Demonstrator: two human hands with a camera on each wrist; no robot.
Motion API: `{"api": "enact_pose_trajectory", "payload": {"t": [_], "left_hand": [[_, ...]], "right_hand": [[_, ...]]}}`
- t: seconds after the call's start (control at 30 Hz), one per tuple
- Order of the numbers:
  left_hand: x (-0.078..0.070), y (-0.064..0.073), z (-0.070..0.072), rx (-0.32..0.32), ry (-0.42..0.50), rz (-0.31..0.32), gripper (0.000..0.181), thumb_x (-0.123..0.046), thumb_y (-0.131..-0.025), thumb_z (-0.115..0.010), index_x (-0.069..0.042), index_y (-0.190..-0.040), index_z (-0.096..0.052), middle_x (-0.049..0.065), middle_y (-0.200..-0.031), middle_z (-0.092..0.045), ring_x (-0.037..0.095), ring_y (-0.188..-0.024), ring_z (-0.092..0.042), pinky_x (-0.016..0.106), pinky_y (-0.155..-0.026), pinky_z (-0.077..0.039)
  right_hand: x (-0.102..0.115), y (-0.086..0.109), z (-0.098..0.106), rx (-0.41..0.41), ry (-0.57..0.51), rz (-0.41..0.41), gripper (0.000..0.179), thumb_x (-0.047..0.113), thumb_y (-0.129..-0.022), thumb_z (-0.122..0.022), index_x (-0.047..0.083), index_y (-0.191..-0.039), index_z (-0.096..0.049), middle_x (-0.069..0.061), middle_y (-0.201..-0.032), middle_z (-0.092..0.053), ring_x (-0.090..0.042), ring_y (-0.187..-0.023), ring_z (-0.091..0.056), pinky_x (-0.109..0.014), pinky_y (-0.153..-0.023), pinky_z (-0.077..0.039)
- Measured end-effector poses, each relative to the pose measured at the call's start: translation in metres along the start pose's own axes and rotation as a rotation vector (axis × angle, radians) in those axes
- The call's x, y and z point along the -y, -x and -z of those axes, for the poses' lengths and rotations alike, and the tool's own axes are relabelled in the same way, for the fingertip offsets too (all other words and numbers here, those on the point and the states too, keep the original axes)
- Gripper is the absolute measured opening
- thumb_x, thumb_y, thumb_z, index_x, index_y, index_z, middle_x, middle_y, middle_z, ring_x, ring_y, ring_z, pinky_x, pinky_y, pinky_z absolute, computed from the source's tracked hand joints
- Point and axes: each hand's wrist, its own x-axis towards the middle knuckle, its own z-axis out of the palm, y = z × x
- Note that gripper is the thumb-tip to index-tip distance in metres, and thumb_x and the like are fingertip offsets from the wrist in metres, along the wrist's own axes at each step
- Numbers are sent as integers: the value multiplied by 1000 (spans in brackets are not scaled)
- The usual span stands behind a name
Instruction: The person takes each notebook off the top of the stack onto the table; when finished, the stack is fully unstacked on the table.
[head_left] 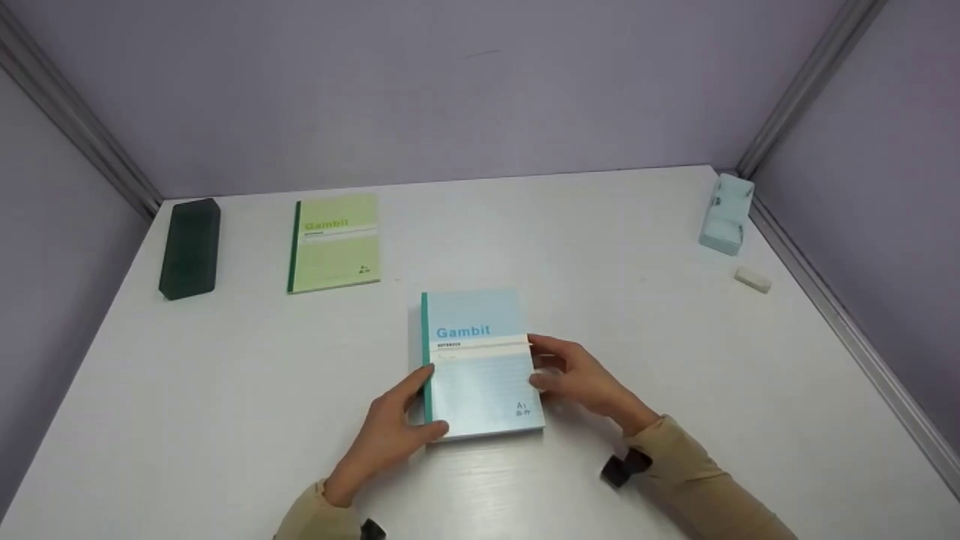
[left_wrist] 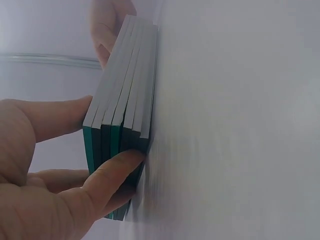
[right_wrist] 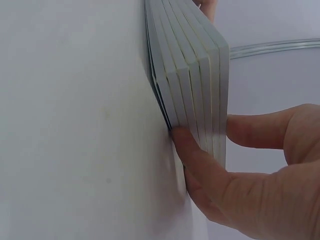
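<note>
Left grip (head_left: 386, 431) and right grip (head_left: 586, 381) hold the notebook stack (head_left: 481, 382) (edges uneven); lopsided squeeze could shear it apart

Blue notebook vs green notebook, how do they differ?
Cover: the blue notebook is light blue, the green notebook light green.
Support: blue tops a stack; green lies on the table.
Contact: blue is between the left hand and right hand, which hold the stack; no hand touches green.
Shared: "Gambit" title, pale band, darker spine strip at left.
</note>
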Motion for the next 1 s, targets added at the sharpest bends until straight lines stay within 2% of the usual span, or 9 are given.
{"api": "enact_pose_trajectory", "payload": {"t": [0.2, 0.57, 0.7, 0.83, 0.9, 1.0], "left_hand": [[0, -1, 0, -1, 11, 0, 78, -4, -79, -75, 8, -144, -34, 27, -149, -31, 40, -138, -28, 47, -107, -31], [-2, -2, 5, 9, 33, -6, 76, 5, -79, -71, 11, -144, -30, 30, -148, -30, 39, -137, -28, 42, -106, -31], [-5, -2, 10, 8, -12, 30, 75, 5, -79, -71, 10, -144, -32, 29, -147, -33, 39, -133, -36, 39, -103, -38], [-7, -1, 15, 5, -47, 77, 74, 3, -79, -73, 7, -143, -36, 28, -139, -44, 39, -118, -54, 41, -94, -48], [-6, -1, 18, 13, -36, 86, 71, 2, -79, -73, 5, -142, -40, 27, -131, -50, 36, -108, -60, 40, -87, -52], [-5, -1, 23, 58, 22, 87, 64, 1, -78, -74, 2, -136, -47, 23, -124, -53, 32, -100, -63, 36, -79, -54]], "right_hand": [[-2, 0, 2, 8, 23, 10, 64, 2, -89, -64, 0, -146, -36, -17, -140, -46, -33, -124, -47, -37, -94, -47], [-1, 0, 2, 33, 9, 6, 68, 2, -87, -64, 0, -148, -33, -17, -140, -46, -32, -124, -47, -35, -90, -50], [-1, -1, 3, 36, -8, -6, 69, 0, -87, -63, 2, -148, -32, -15, -141, -45, -32, -125, -46, -37, -87, -52], [-1, -1, 2, 38, -16, -11, 69, 0, -87, -63, 2, -148, -32, -16, -141, -45, -32, -124, -46, -37, -85, -52], [-2, -1, 2, 36, -13, -7, 68, 0, -87, -64, 1, -148, -33, -17, -141, -45, -33, -124, -46, -37, -86, -52], [-2, -1, 1, 34, 0, -5, 68, 0, -86, -64, 0, -147, -34, -18, -140, -46, -33, -123, -47, -37, -87, -52]]}}
